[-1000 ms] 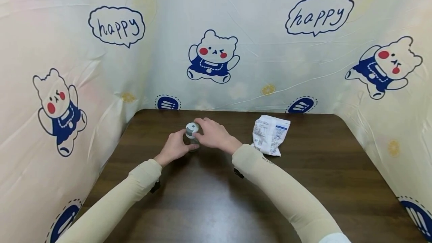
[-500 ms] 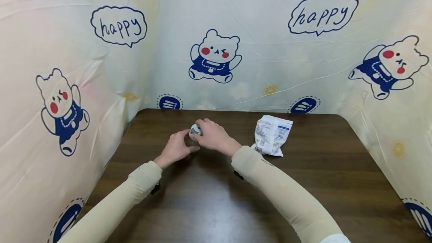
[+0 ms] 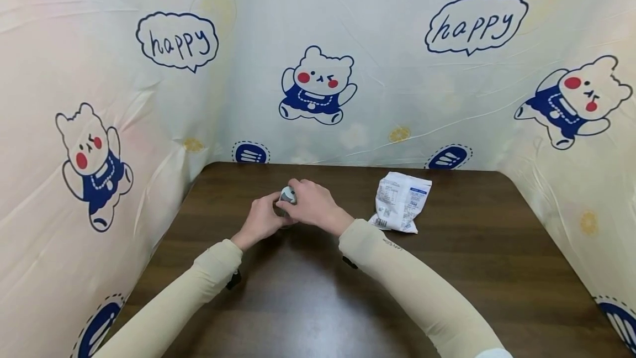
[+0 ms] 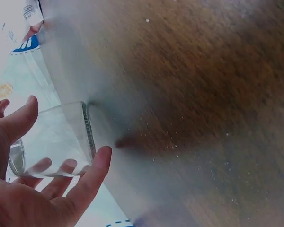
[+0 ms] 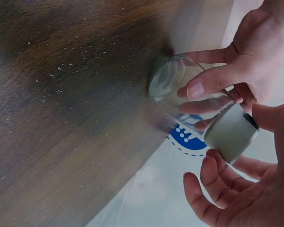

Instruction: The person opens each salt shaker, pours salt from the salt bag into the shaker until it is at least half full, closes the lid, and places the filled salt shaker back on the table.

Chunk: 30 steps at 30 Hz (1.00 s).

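Note:
A clear glass jar (image 4: 57,137) stands between my two hands, its base at the tabletop as the right wrist view shows. My left hand (image 3: 260,217) grips the jar's side, thumb on one side and fingers on the other. At the jar's mouth sits a pale grey lid (image 5: 231,135), which my right hand (image 3: 316,203) holds between thumb and fingers. From the head view, only part of the lid (image 3: 288,195) shows; the hands hide most of the glass. The jar's inside looks transparent, with fingers visible through it.
A white printed packet (image 3: 401,201) lies on the dark wooden table (image 3: 318,291), to the right of the hands. Behind and beside the table hangs a pale curtain (image 3: 377,98) with bear drawings.
Both hands have drawn closer together around the jar and lid. My right fingers now cover more of the lid's top. The packet has stayed put, while the head view has shifted slightly.

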{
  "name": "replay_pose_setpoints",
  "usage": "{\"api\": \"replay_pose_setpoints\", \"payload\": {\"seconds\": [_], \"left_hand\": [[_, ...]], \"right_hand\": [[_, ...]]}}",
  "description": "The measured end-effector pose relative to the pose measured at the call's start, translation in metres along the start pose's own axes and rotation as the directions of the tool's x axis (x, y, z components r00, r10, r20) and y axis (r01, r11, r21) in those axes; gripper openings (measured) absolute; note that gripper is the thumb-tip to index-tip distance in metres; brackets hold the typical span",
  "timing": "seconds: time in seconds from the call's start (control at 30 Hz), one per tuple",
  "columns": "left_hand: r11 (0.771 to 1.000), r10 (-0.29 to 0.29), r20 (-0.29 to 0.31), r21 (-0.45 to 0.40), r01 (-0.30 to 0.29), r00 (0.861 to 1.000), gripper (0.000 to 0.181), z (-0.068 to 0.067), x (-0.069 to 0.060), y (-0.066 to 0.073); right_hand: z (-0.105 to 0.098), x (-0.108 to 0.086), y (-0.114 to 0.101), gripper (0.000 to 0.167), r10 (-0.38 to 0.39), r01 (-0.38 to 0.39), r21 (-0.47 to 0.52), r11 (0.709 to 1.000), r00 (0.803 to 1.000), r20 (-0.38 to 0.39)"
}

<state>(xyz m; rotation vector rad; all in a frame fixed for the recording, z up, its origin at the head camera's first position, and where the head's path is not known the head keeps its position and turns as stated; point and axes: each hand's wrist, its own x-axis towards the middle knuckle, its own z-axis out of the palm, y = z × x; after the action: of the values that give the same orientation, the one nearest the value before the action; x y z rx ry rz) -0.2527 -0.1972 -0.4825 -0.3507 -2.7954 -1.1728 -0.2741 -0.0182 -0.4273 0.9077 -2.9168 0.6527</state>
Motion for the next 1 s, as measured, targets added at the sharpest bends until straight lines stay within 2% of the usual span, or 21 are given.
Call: {"api": "replay_pose_setpoints", "payload": {"seconds": [0.1, 0.27, 0.77, 1.0], "left_hand": [[1.0, 0.01, -0.016, -0.005, -0.011, 1.0, 0.056, 0.0015, -0.0001, 0.0005], [1.0, 0.018, -0.014, -0.003, -0.018, 1.0, 0.054, 0.0022, 0.0003, -0.0014], [0.998, 0.019, 0.026, -0.052, -0.017, 0.999, 0.052, -0.0019, 0.0031, -0.0057], [0.998, 0.028, 0.038, -0.055, -0.026, 0.999, 0.054, -0.0022, 0.0064, -0.0077]], "right_hand": [[0.0035, 0.0001, 0.0002, 0.053, 0.006, -0.007, -0.045, 0.999, 1.0, -0.028], [0.0083, 0.0002, 0.0005, 0.056, 0.018, -0.019, -0.058, 0.998, 1.0, -0.015], [0.0065, 0.0034, 0.0042, 0.049, -0.083, 0.086, -0.043, 0.995, 0.995, 0.052], [0.0028, 0.0037, 0.0051, 0.051, -0.091, 0.095, -0.044, 0.994, 0.992, 0.085]]}}
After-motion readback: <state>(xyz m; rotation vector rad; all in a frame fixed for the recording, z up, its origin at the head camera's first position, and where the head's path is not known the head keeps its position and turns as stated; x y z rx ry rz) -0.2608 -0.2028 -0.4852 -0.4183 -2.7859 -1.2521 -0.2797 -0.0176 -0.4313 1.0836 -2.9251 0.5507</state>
